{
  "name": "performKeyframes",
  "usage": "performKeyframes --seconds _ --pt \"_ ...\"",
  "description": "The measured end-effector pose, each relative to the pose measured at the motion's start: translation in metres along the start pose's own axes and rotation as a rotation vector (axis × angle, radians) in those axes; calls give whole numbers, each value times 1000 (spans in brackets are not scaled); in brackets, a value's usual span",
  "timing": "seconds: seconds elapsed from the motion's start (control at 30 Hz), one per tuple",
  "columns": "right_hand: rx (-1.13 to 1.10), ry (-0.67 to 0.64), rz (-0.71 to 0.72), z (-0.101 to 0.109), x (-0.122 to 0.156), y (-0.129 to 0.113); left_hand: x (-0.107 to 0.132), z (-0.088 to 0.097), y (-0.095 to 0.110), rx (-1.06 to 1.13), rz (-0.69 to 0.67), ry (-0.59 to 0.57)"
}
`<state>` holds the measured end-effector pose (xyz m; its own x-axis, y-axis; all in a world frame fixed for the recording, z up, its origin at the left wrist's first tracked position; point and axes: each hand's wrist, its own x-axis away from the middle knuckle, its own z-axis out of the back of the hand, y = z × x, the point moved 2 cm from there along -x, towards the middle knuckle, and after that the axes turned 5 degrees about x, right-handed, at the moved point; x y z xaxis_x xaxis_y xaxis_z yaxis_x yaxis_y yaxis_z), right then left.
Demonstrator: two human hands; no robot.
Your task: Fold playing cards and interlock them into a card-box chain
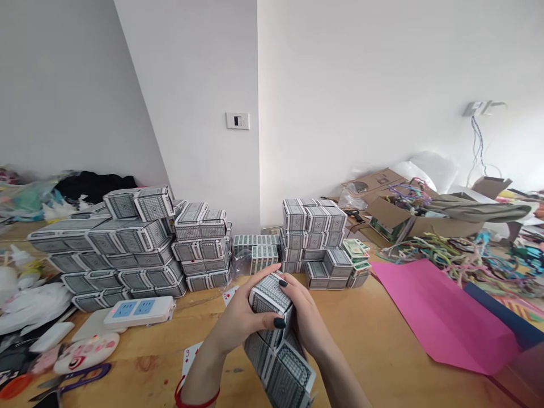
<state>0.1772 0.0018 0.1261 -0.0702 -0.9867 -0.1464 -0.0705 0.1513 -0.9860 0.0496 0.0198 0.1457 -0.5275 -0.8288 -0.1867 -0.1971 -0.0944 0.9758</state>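
Between my hands is a block built from grey-backed playing cards (pixel 272 296), tilted, its lower part reaching toward me. My left hand (pixel 244 309) wraps its left side, thumb across the front face. On the right side, my right hand (pixel 304 309) grips it with fingers over the top edge. Both hands are closed on the same block. Single playing cards lie face up on the table to the left, one a three of diamonds (pixel 188 358); my left forearm partly covers it.
Stacked card blocks stand at left (pixel 131 249), centre-left (pixel 202 249) and right (pixel 314 226). Green-backed card blocks (pixel 264 258) sit between them. A power strip (pixel 138 311), scissors (pixel 80 375), a pink sheet (pixel 442 317), tangled yarn (pixel 463 266) and cardboard boxes (pixel 391 218) surround the wooden table (pixel 352 340).
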Motion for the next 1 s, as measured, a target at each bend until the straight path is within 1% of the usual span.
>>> performKeyframes --seconds 0.03,0.1,0.23,0.3,0.43,0.5,0.57,0.63,0.77,0.83,0.9,1.0 --pt "27 17 -7 0 0 -1 0 0 0 -21 -8 0" --pt "94 36 -13 0 -1 -2 -2 2 -1 -88 -26 45" --pt "232 40 7 8 -6 -1 -4 6 0 -286 -85 203" --pt "214 -24 -7 12 -9 -1 -5 8 1 -329 -78 261" --pt "80 -281 -23 11 -8 -6 -5 15 2 -353 -19 311" --pt "71 -336 -8 9 -7 -6 -5 17 2 -400 -25 322" --pt "82 -313 -9 7 -7 -3 -5 19 1 -442 -26 328" --pt "80 -255 -23 5 -8 4 -5 19 -1 -462 -15 319" --pt "11 -179 -43 4 -12 15 -7 15 -6 -475 -37 278" --pt "-37 -159 -56 5 -14 16 -9 12 -8 -476 -79 293" --pt "-82 -137 -67 7 -15 14 -10 11 -10 -461 -115 334" --pt "-156 -85 -106 15 -17 12 -9 13 -8 -369 -112 363"
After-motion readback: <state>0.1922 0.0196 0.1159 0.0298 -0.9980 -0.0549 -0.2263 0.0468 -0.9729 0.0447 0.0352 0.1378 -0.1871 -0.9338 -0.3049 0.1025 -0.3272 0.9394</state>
